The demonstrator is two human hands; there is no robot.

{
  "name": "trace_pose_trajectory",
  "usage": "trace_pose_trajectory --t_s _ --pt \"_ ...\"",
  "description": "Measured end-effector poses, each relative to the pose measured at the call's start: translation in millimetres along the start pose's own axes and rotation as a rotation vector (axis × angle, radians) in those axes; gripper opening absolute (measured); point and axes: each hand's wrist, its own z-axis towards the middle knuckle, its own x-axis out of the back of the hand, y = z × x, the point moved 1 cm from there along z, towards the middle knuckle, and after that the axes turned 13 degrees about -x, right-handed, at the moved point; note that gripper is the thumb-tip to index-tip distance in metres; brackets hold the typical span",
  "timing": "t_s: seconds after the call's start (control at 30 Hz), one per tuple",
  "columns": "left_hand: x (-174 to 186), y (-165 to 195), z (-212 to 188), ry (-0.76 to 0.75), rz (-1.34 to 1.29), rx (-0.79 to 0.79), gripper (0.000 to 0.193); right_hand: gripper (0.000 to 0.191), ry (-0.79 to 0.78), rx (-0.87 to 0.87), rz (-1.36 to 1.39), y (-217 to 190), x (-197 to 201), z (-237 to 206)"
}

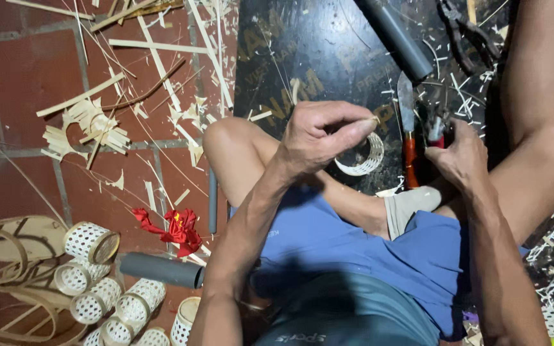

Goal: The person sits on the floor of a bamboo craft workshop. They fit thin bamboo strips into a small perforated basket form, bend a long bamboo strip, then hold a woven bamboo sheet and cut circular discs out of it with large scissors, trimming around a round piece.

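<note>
Black board and red tile floor, littered with bamboo offcuts, lie under your crossed legs. Your left hand (318,134) pinches the woven bamboo ring (361,157) at its upper rim; it hangs just below the fingers. Your right hand (460,157), close to its right, closes around red-handled pliers (436,131) beside the knife (407,128).

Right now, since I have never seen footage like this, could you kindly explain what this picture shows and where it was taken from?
It is one view from a camera worn on a seated person's head, looking down at their legs and bare hands. The left hand pinches a small white woven ring. The right hand rests on red-handled pliers, beside a knife on a black board. Finished woven cylinders, a grey pipe and bamboo scraps lie on the red tile floor.
</note>
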Motion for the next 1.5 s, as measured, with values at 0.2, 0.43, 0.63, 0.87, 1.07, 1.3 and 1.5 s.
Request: trace_pose_trajectory --t_s 0.2,0.43,0.63,0.87,1.07,1.3,1.5 --pt "-4 -7 5 -0.008 0.068 0.009 0.012 0.026 -0.175 0.094 0.912 -42 7 -61" --pt "-10 -6 13 -0.066 0.231 -0.175 0.013 0.065 0.281 0.649 0.033 -117 63 -95" --pt "-14 -8 13 -0.047 0.279 -0.234 0.011 0.051 0.281 0.618 0.04 -130 68 -99" --pt "-17 -8 8 -0.024 0.312 -0.236 0.011 0.032 0.208 0.587 0.074 -84 43 -80" --pt "5 3 -3 -0.031 0.181 0.036 0.017 0.067 0.306 0.253 -0.265 -13 19 21" --pt "22 16 4 -0.1 0.205 -0.124 0.022 0.063 0.468 0.266 -0.382 -3 -18 32" --pt "21 26 15 -0.254 0.196 -0.247 0.024 0.055 0.164 0.251 -0.101 -31 -54 18"
